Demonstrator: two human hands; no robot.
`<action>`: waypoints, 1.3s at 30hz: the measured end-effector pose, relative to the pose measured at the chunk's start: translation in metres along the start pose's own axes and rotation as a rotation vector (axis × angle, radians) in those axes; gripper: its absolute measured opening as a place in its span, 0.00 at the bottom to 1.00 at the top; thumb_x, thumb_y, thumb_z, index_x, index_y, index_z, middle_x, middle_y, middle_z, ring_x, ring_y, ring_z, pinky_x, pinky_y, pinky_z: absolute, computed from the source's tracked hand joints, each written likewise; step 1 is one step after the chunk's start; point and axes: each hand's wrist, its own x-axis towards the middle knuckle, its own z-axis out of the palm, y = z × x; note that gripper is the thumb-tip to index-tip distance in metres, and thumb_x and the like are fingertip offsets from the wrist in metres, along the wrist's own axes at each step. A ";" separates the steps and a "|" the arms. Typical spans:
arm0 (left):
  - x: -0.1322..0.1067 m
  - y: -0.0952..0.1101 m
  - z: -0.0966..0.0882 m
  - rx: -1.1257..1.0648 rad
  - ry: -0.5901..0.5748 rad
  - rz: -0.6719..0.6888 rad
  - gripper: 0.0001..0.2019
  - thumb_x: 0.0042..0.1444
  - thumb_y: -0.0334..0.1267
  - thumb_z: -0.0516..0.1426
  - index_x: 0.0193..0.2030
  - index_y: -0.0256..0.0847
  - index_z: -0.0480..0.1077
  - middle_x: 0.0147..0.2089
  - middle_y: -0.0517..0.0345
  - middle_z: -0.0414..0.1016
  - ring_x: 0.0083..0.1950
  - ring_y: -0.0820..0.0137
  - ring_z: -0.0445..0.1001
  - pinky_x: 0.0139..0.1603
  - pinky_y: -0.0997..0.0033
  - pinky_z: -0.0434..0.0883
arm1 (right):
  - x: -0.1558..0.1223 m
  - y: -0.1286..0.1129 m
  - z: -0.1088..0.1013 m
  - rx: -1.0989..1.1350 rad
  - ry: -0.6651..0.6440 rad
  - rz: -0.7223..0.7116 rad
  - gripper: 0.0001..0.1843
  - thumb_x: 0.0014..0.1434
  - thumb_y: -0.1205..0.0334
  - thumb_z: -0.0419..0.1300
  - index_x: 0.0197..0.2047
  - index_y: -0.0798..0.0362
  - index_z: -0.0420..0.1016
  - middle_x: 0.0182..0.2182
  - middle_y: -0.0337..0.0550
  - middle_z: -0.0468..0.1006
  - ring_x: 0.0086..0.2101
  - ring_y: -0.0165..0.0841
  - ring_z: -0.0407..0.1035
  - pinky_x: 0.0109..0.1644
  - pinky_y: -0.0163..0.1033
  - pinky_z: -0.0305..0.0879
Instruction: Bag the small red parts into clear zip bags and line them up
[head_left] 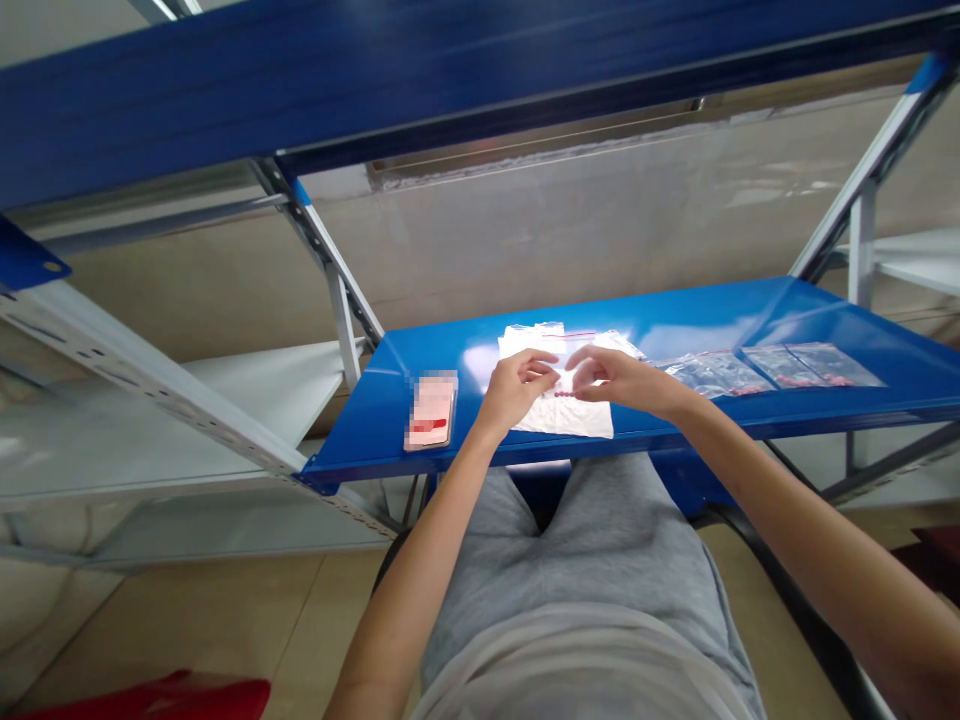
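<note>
In the head view, the left hand (517, 390) and right hand (615, 382) are together, fingertips almost meeting over a clear plastic bag (577, 425) on a blue steel shelf (697, 335); whether they grip it is unclear. The thin film looks light, soft and slippery, best pinched at its edge.

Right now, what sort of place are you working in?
Probably a storeroom or small packing area: a blue steel shelf on slotted metal uprights, zip-top plastic bags laid out on it, and a tiled floor.
</note>
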 end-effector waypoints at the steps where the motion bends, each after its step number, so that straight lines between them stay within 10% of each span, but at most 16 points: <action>1: 0.004 0.001 0.005 -0.009 -0.003 -0.014 0.13 0.54 0.35 0.66 0.46 0.38 0.77 0.36 0.55 0.80 0.35 0.71 0.78 0.37 0.73 0.73 | -0.003 0.001 -0.006 0.038 0.029 0.015 0.17 0.54 0.58 0.68 0.47 0.49 0.75 0.32 0.39 0.81 0.34 0.34 0.74 0.38 0.39 0.71; 8: 0.057 0.005 0.049 -0.120 -0.061 -0.121 0.07 0.53 0.29 0.65 0.41 0.36 0.77 0.38 0.52 0.81 0.36 0.72 0.79 0.40 0.71 0.76 | -0.004 0.016 -0.066 0.028 0.387 0.064 0.12 0.54 0.54 0.70 0.35 0.53 0.78 0.30 0.44 0.81 0.33 0.35 0.76 0.34 0.38 0.71; 16: 0.144 -0.014 0.119 -0.139 -0.059 -0.292 0.03 0.59 0.28 0.61 0.33 0.34 0.73 0.32 0.53 0.80 0.33 0.71 0.81 0.46 0.67 0.79 | 0.022 0.065 -0.151 -0.122 0.467 0.252 0.09 0.51 0.65 0.69 0.36 0.57 0.78 0.27 0.47 0.81 0.28 0.34 0.76 0.29 0.35 0.70; 23: 0.184 -0.042 0.159 0.145 0.003 -0.284 0.12 0.47 0.26 0.69 0.37 0.36 0.73 0.31 0.53 0.80 0.32 0.65 0.81 0.44 0.64 0.75 | 0.039 0.107 -0.173 -0.724 0.382 0.437 0.16 0.51 0.73 0.61 0.43 0.61 0.84 0.31 0.51 0.85 0.33 0.39 0.79 0.37 0.36 0.71; 29: 0.192 -0.049 0.152 0.492 0.017 -0.040 0.23 0.51 0.35 0.70 0.54 0.39 0.74 0.45 0.49 0.81 0.46 0.62 0.79 0.50 0.65 0.73 | 0.037 0.120 -0.182 -0.861 0.349 0.414 0.14 0.52 0.72 0.63 0.41 0.59 0.86 0.43 0.55 0.86 0.46 0.45 0.78 0.49 0.37 0.68; 39: 0.168 -0.057 0.124 0.809 -0.250 0.092 0.10 0.57 0.36 0.64 0.44 0.37 0.83 0.45 0.42 0.83 0.51 0.54 0.79 0.56 0.61 0.72 | 0.024 0.119 -0.177 -0.880 0.165 0.317 0.18 0.54 0.64 0.68 0.48 0.52 0.88 0.43 0.47 0.87 0.39 0.39 0.78 0.38 0.35 0.67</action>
